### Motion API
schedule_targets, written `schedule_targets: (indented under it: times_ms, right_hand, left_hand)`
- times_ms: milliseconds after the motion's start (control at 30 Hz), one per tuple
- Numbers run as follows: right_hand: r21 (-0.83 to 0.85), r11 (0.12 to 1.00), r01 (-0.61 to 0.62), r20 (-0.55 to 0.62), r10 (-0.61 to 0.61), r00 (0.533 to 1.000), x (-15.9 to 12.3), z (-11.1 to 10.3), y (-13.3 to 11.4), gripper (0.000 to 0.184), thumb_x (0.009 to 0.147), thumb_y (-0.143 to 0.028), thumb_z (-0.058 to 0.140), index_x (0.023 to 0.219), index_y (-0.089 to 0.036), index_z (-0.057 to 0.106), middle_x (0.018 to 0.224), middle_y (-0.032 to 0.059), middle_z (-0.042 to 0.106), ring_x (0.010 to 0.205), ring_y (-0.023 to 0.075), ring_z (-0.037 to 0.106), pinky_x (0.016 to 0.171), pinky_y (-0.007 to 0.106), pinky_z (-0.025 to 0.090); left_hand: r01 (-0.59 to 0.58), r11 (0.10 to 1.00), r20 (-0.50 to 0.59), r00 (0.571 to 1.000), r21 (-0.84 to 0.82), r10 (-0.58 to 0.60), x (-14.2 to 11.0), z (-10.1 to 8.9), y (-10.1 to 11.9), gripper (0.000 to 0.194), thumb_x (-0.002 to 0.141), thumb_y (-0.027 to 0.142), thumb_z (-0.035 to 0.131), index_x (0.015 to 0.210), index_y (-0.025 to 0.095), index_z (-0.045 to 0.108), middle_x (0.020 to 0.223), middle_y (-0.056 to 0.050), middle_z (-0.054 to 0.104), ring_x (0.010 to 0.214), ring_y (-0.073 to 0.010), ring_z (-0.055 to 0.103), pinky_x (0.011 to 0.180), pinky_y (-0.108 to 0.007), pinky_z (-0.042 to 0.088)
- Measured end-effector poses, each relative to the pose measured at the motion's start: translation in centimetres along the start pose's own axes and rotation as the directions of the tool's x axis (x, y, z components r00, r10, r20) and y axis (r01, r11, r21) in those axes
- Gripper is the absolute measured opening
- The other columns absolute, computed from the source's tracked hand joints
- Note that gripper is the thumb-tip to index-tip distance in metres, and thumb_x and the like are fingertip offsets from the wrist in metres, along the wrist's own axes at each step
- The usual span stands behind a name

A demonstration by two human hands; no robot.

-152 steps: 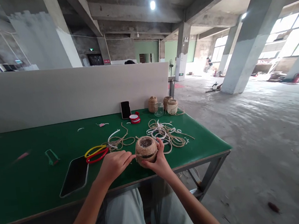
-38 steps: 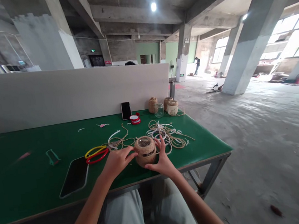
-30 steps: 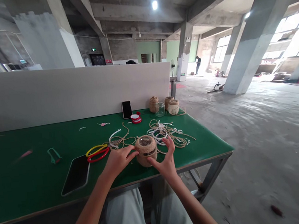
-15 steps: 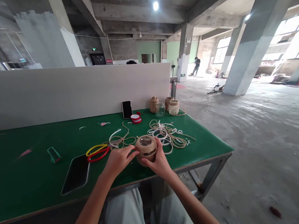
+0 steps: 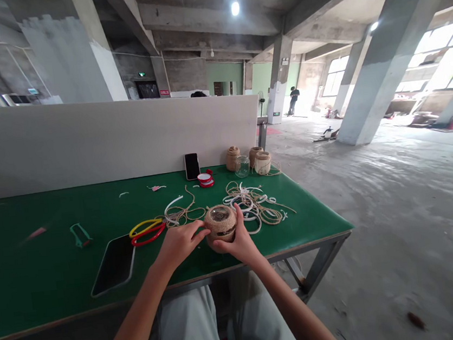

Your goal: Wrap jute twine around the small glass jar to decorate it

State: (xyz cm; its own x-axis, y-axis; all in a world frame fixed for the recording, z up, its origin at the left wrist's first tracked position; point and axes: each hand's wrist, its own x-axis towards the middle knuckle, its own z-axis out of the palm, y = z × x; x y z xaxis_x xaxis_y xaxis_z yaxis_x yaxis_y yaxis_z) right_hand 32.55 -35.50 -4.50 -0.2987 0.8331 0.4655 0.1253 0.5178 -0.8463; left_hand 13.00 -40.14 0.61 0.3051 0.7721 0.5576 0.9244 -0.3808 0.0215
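Note:
A glass jar [image 5: 221, 226] wrapped in jute twine stands near the table's front edge, with its clear round glass end facing up. A dark gap of bare glass shows between the twine bands on its near side. My right hand [image 5: 240, 239] grips it from the right, thumb across the front and fingers behind. On the left side, my left hand [image 5: 185, 241] presses thumb and forefinger against the twine wrapping; whether a loose strand is pinched there I cannot make out. Loose jute twine [image 5: 184, 214] lies just behind my left hand.
Scissors [image 5: 147, 232] with red and yellow handles and a phone [image 5: 113, 266] lie left. Tangled twine and white strips [image 5: 255, 205] lie right. Behind are red tape rolls [image 5: 206, 180], another phone [image 5: 192, 167], a bare glass jar [image 5: 242, 166] and several wrapped jars [image 5: 263, 163]. A green tool [image 5: 81, 235] lies far left.
My hands and the jar have barely moved; the right forefinger sits slightly more raised beside the jar's rim. In the distance, a person has straightened up a little.

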Motion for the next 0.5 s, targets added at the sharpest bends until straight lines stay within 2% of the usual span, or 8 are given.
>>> schedule_targets:
  times_ms: [133, 233, 367, 500]
  right_hand:
    - [0.099, 0.994, -0.044, -0.006, 0.044, 0.999, 0.05, 0.44, 0.36, 0.111, 0.064, -0.037, 0.077, 0.145, -0.022, 0.003, 0.144, 0.0126, 0.036, 0.133, 0.0258, 0.036, 0.111, 0.044, 0.026]
    - [0.128, 0.990, -0.064, 0.007, 0.063, 0.998, 0.13, 0.50, 0.49, 0.106, 0.064, -0.037, 0.077, 0.144, -0.020, 0.010, 0.145, 0.0129, 0.033, 0.135, 0.0263, 0.033, 0.112, 0.043, 0.024]
    - [0.122, 0.993, -0.007, -0.022, 0.010, 1.000, 0.25, 0.62, 0.55, 0.092, 0.062, -0.035, 0.078, 0.137, -0.020, 0.027, 0.139, 0.0115, 0.041, 0.129, 0.0264, 0.039, 0.110, 0.040, 0.029]
    - [0.088, 0.996, 0.000, -0.050, 0.004, 0.999, 0.31, 0.85, 1.01, 0.087, 0.061, -0.035, 0.078, 0.134, -0.022, 0.032, 0.134, 0.0095, 0.046, 0.125, 0.0274, 0.043, 0.108, 0.041, 0.031]
  left_hand:
    - [-0.004, 1.000, -0.001, 1.000, 0.006, 0.004, -0.11, 0.03, -0.05, 0.033, 0.092, 0.047, 0.042, 0.094, 0.019, 0.061, 0.069, 0.000, 0.069, 0.058, -0.0139, 0.064, 0.053, -0.022, 0.037]
    - [0.000, 1.000, 0.004, 1.000, 0.007, 0.000, -0.08, 0.08, -0.01, 0.034, 0.092, 0.047, 0.041, 0.094, 0.019, 0.060, 0.069, 0.000, 0.069, 0.058, -0.0137, 0.064, 0.053, -0.022, 0.036]
    - [0.011, 1.000, 0.005, 1.000, 0.016, -0.011, 0.11, 0.23, 0.01, 0.037, 0.093, 0.049, 0.039, 0.092, 0.019, 0.059, 0.067, 0.000, 0.068, 0.057, -0.0138, 0.064, 0.052, -0.022, 0.035]
    - [0.019, 1.000, 0.016, 1.000, 0.007, -0.020, 0.20, 0.33, -0.02, 0.036, 0.092, 0.049, 0.039, 0.092, 0.019, 0.059, 0.068, 0.001, 0.068, 0.058, -0.0140, 0.064, 0.053, -0.022, 0.035]
